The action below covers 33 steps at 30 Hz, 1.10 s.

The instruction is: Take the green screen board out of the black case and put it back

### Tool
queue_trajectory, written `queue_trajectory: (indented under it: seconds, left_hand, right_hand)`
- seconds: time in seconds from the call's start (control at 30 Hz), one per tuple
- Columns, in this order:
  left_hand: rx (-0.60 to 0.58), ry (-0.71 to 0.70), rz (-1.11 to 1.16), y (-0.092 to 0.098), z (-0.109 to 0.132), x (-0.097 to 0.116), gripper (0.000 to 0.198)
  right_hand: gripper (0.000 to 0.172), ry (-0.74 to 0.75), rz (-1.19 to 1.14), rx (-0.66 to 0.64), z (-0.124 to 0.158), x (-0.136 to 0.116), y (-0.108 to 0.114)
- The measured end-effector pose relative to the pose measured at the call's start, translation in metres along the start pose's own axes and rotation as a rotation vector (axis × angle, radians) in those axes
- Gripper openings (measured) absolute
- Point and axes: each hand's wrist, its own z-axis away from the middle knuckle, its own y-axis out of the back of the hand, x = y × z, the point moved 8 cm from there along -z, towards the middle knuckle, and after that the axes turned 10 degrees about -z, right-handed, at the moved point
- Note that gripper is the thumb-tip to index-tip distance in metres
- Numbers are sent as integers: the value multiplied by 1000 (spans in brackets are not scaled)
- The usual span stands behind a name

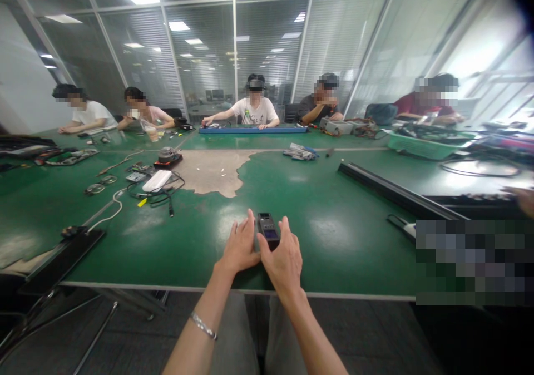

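Observation:
A small dark handheld device with a little screen lies on the green table in front of me; I cannot make out its exact kind. On its left, my left hand rests near the tabletop with fingers stretched out and apart. My right hand is at the device's right and near end, fingers extended, thumb close to its lower edge. Whether either hand touches it is hard to tell. The near end of the device is partly hidden by my right hand.
A white box-shaped device with cables lies left of centre. Gloves lie farther back. A long black bar slants across the right, near a green basket. A dark strip lies at left. Several people sit opposite.

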Motion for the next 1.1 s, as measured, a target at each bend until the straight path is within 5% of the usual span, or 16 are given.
queue_trajectory:
  seconds: [0.77, 1.1]
  left_hand:
    - [-3, -2, -29, 4, 2, 3, 112]
    - [-38, 43, -95, -9, -1, -9, 110]
  right_hand:
    - [77, -58, 50, -79, 9, 7, -8]
    - [81, -38, -142, 54, -11, -6, 15]
